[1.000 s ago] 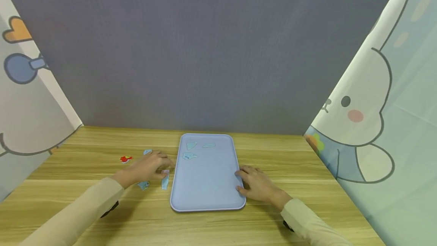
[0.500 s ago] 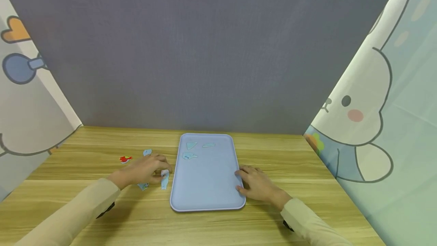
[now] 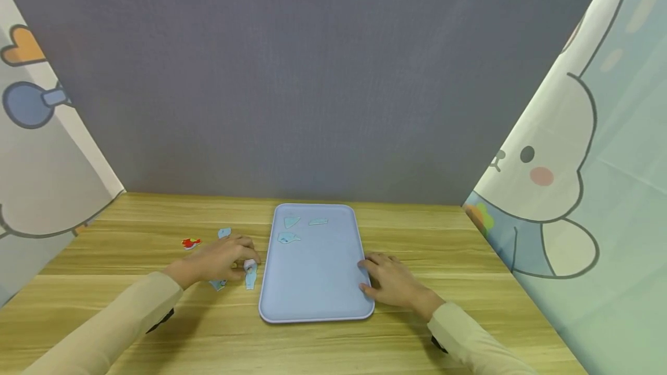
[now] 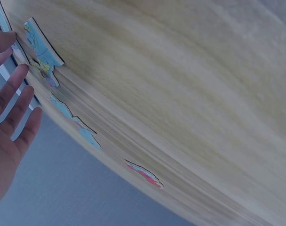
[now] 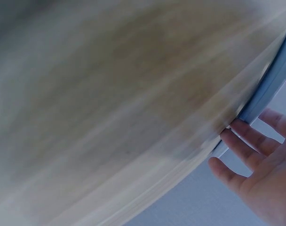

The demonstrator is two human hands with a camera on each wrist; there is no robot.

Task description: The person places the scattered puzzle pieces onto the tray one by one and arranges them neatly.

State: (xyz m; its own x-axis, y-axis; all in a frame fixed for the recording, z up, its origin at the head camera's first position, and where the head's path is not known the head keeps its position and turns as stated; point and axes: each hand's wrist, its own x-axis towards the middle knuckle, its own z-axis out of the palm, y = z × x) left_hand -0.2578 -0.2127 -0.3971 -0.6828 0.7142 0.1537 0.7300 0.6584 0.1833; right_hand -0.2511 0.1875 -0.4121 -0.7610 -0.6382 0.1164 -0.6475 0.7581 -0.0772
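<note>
My left hand [image 3: 221, 258] is over the wood-grain table just left of the lilac tray [image 3: 318, 282]. Its thumb and index finger pinch the upper end of a narrow light-blue puzzle piece [image 3: 250, 280], whose lower end shows below the fingertips. In the left wrist view the remaining fingers [image 4: 16, 110] are spread apart. My right hand [image 3: 393, 282] rests on the tray's right rim with relaxed fingers. Inside the tray lie three pale-blue puzzle pieces: a triangular piece [image 3: 292, 222], a thin piece [image 3: 318, 221] and an irregular piece [image 3: 289, 238].
Around the left hand lie a red puzzle piece [image 3: 191, 243], a small blue piece [image 3: 224, 232] and a partly covered blue-green piece [image 3: 217, 285]. A grey panel [image 3: 297, 85] rises behind the table [image 3: 417, 230]. Cartoon-printed cloths hang at both sides.
The left hand has drawn back slightly to the left and its fingertips have come onto the narrow puzzle piece, which has shifted a little. The right hand and tray stay put.
</note>
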